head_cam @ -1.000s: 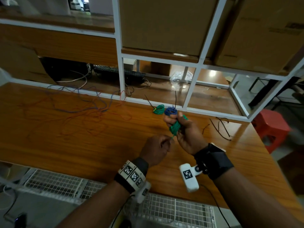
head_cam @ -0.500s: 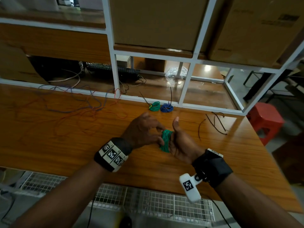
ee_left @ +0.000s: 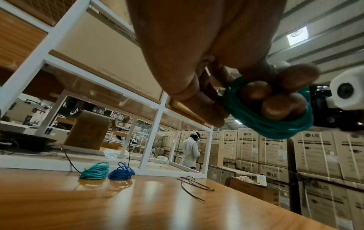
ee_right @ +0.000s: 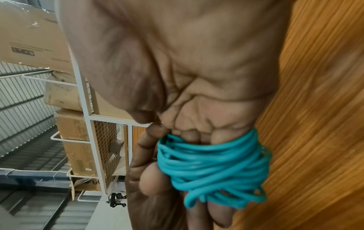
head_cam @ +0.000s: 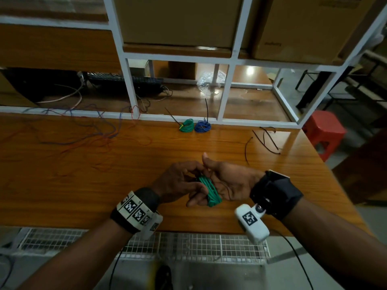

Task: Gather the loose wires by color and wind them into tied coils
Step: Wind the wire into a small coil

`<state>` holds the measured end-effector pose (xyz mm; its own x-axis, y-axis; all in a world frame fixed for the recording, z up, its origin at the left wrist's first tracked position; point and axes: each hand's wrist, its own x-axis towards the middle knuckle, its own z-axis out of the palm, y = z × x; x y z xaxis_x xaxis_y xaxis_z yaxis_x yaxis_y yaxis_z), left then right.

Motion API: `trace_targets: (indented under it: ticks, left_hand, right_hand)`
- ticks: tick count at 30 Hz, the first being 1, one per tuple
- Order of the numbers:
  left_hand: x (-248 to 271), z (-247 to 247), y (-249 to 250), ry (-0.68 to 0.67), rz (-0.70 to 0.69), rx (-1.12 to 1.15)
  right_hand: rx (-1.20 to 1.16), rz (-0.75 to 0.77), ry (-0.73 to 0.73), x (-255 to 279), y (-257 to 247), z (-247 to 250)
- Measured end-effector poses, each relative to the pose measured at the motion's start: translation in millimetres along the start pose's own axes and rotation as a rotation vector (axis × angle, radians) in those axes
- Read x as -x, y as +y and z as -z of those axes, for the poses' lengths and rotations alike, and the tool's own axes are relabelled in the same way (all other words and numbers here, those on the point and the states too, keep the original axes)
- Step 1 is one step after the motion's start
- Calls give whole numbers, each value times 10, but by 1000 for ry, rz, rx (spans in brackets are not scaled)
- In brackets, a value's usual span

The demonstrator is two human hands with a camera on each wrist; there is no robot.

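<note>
Above the wooden table (head_cam: 83, 185), a worker's right hand (head_cam: 230, 183) lies palm-up, thumb raised, its straight fingers wound with green wire (head_cam: 210, 191); the left hand (head_cam: 178, 181) pinches the loops. Only the left wrist view shows fingertips (ee_left: 256, 91) poking through. The head view alone takes in the loose wires (head_cam: 83, 130), far left of a tied green coil (head_cam: 186, 125) and blue coil (head_cam: 202, 126)

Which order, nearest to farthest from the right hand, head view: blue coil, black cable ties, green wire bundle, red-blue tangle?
1. green wire bundle, wound round the right hand itself.
2. black cable ties, ahead, to its right.
3. blue coil, farther ahead, slightly left.
4. red-blue tangle, far left.
</note>
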<state>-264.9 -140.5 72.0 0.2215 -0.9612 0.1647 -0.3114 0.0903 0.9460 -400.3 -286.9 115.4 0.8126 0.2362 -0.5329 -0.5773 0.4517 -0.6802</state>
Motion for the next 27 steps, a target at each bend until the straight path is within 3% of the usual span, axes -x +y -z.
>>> trace_targets:
  ticks: [4, 9, 15, 21, 23, 25, 27]
  left_hand:
    - [11, -24, 3, 10, -46, -17]
    - [-6, -41, -64, 138, -105, -25]
    - [-106, -74, -112, 308, -128, -22]
    - [-154, -184, -96, 424, -190, -73]
    - [-155, -213, -124, 487, -230, -100]
    - [-162, -208, -167, 551, -220, -118]
    - [-138, -175, -259, 625, -165, -112]
  right_hand:
    - [-46, -20, 23, 22, -25, 7]
    - [-9, 46, 129, 70, -104, -68]
    - [171, 241, 447, -42, -123, -93]
    - [613, 446, 914, -158, -38, -43]
    - [716, 548, 994, -158, -12, -75]
    - [670, 669, 1020, -167, -24, -21]
    - [416, 727, 960, -138, -120, 76]
